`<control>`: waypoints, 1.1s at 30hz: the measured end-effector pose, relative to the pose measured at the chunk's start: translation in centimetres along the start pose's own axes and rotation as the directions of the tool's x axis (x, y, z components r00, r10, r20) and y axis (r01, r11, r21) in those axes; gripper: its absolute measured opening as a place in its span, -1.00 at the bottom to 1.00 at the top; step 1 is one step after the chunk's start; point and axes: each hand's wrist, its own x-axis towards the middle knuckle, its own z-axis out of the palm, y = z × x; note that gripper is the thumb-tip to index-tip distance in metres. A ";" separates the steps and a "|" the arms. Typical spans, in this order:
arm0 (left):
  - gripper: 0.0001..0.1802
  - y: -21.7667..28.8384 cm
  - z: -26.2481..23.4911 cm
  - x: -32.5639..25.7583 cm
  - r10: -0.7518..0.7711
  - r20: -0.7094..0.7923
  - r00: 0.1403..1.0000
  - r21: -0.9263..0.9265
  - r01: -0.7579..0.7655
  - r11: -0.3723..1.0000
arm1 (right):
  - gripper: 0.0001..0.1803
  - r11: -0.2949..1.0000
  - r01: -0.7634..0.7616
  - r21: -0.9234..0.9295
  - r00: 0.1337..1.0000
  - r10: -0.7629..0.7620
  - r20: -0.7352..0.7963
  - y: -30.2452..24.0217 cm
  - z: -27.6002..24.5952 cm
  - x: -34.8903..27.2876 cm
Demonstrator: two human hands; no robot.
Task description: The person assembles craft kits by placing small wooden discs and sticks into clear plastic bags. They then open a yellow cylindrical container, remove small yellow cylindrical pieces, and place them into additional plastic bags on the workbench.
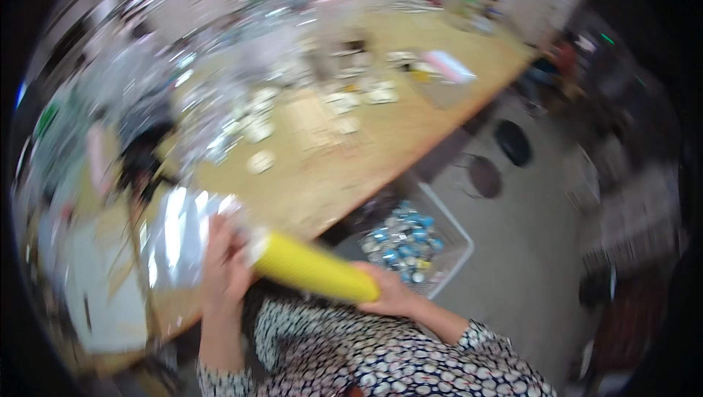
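Note:
A long yellow cylinder [315,269] lies slantwise in front of my body, its surface finely textured. My right hand [392,293] is wrapped round its lower right end. At its upper left end, my left hand [225,261] closes on a clear plastic bag [176,240], which spreads out to the left over the table. Something whitish shows where the bag meets the cylinder; blur hides whether the end sits inside the bag.
Small white pieces [260,130] lie scattered on the wooden table [410,122], with heaped clear plastic [128,75] at left. Below the table's edge stands a white crate [460,240] of small blue and silver items. A round dark stool [512,142] stands on the floor.

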 end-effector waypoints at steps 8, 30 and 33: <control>-0.60 1.0 3.8 2.2 -0.065 0.203 0.977 0.500 -0.047 0.865 | -0.17 0.988 -0.118 0.104 0.992 0.121 -0.030 0.4 1.2 -0.3; -0.79 1.8 4.2 1.2 0.175 0.392 0.903 0.649 -0.407 0.643 | -0.16 0.925 -0.199 0.323 0.965 0.128 0.230 3.4 4.0 -0.2; -0.87 0.7 2.9 1.5 0.188 0.373 0.908 0.611 -0.393 0.687 | -0.18 0.937 -0.186 0.295 0.963 0.115 0.243 4.0 4.1 -0.4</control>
